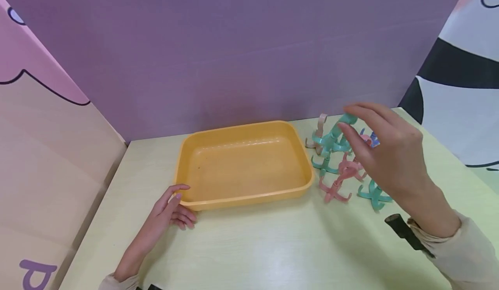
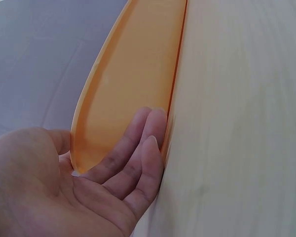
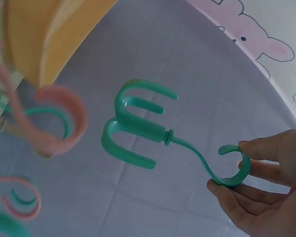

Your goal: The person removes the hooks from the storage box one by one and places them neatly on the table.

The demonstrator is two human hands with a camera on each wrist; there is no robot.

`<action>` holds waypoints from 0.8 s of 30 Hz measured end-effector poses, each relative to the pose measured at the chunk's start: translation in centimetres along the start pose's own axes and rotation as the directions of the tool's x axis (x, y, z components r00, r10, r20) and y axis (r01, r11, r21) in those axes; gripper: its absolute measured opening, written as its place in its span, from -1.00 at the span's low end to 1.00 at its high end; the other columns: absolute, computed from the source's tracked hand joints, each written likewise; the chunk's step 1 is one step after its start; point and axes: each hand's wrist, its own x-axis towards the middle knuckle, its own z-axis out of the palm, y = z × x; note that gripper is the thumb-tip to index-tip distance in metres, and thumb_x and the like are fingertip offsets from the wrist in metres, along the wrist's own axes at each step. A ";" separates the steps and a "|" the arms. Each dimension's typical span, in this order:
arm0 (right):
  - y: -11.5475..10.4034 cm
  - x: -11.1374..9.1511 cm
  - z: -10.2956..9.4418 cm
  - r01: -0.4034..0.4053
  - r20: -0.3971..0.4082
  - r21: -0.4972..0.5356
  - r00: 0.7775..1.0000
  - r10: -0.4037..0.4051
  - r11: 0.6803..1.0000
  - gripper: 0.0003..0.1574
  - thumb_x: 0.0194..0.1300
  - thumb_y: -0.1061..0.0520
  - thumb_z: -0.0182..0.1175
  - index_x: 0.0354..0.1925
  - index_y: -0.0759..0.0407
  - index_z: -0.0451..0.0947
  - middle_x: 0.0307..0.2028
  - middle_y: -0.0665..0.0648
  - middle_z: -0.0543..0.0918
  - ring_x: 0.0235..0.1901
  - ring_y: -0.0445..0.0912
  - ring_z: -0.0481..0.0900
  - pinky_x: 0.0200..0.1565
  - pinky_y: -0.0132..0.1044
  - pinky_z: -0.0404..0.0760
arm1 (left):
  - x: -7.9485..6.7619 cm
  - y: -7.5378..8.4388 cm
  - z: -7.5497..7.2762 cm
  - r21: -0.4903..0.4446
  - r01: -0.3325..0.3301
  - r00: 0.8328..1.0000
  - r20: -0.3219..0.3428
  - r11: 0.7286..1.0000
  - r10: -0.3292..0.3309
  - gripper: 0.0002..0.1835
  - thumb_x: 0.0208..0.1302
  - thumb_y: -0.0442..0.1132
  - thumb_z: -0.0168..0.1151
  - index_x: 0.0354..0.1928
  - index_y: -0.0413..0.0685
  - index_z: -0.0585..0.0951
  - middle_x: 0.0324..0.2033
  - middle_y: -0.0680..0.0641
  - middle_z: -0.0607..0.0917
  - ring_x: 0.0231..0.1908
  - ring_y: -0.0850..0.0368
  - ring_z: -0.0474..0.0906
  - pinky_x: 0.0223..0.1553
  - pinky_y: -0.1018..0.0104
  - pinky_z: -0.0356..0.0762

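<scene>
My right hand (image 1: 393, 147) pinches a green multi-prong hook (image 3: 143, 126) by its curved top end. In the right wrist view its stem leads away from my fingers to several curved prongs. In the head view the hook is above a group of similar hooks, among them a pink hook (image 1: 334, 190), a green hook (image 1: 375, 194) and a beige hook (image 1: 320, 127). At the near left corner of a yellow tray (image 1: 249, 198), my left hand (image 1: 161, 212) holds the rim, one finger reaching over it and the others along the outer wall.
The tray stands on a pale wooden table (image 1: 249, 246), left of the hooks. Behind the table rises a purple wall panel (image 1: 234, 56). Patterned panels (image 1: 46, 121) border the left and right sides. A blue hook (image 1: 375, 139) is partly hidden behind my right hand.
</scene>
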 end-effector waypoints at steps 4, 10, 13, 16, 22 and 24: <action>1.4 -0.5 -1.0 0.024 0.020 -0.038 1.000 -0.024 0.999 -0.48 0.39 -0.09 0.27 0.00 0.34 0.66 -0.07 0.29 0.70 -0.04 0.19 0.65 0.14 -0.73 0.21 | -0.2 0.0 0.0 -0.010 -0.004 1.000 0.009 1.000 0.004 -0.56 0.66 -0.06 -0.32 0.40 -0.10 0.19 -0.32 -0.36 0.73 -0.37 -0.26 0.72 -0.36 0.08 0.70; 3.2 -1.2 -2.3 0.001 0.028 -0.129 1.000 0.003 0.992 -0.53 0.37 -0.01 0.30 0.04 0.34 0.64 -0.05 0.31 0.69 -0.03 0.22 0.64 0.20 -0.63 0.29 | -0.3 0.1 -0.1 -0.011 -0.005 1.000 0.007 1.000 0.005 -0.55 0.66 -0.04 -0.31 0.40 -0.11 0.19 -0.32 -0.38 0.72 -0.37 -0.27 0.72 -0.35 0.07 0.70; 4.0 -1.5 -2.8 -0.037 -0.020 -0.134 0.999 0.034 0.990 -0.58 0.18 0.25 0.40 0.03 0.33 0.65 -0.07 0.33 0.70 -0.04 0.25 0.63 0.23 -0.55 0.33 | -0.4 0.1 -0.2 -0.012 -0.003 1.000 0.009 1.000 0.003 -0.54 0.66 -0.03 -0.31 0.40 -0.11 0.18 -0.32 -0.37 0.72 -0.37 -0.27 0.72 -0.35 0.07 0.70; 4.8 -1.8 -3.3 -0.066 -0.050 -0.140 0.997 0.059 0.988 -0.60 0.19 0.24 0.38 0.01 0.35 0.65 -0.08 0.36 0.70 -0.05 0.28 0.61 0.23 -0.57 0.30 | -0.5 0.0 -0.2 -0.012 -0.002 1.000 0.008 1.000 0.002 -0.54 0.66 -0.02 -0.30 0.40 -0.11 0.18 -0.33 -0.37 0.72 -0.38 -0.27 0.72 -0.35 0.07 0.70; 5.5 -2.2 -4.3 -0.139 -0.045 -0.170 0.990 0.133 0.976 -0.61 0.20 0.32 0.37 0.02 0.39 0.63 -0.05 0.43 0.66 -0.07 0.32 0.56 0.17 -0.68 0.17 | -0.7 0.1 -0.2 -0.011 -0.004 1.000 -0.001 1.000 0.004 -0.54 0.66 -0.02 -0.30 0.40 -0.10 0.20 -0.34 -0.35 0.73 -0.39 -0.26 0.72 -0.37 0.07 0.70; 5.7 -2.3 -4.7 -0.165 -0.043 -0.179 0.986 0.160 0.970 -0.60 0.23 0.32 0.36 0.04 0.39 0.62 -0.02 0.44 0.64 -0.07 0.32 0.55 0.15 -0.72 0.14 | -0.8 0.1 -0.1 -0.011 -0.004 1.000 -0.001 1.000 0.004 -0.54 0.66 -0.02 -0.31 0.40 -0.09 0.20 -0.34 -0.35 0.73 -0.40 -0.26 0.72 -0.37 0.06 0.69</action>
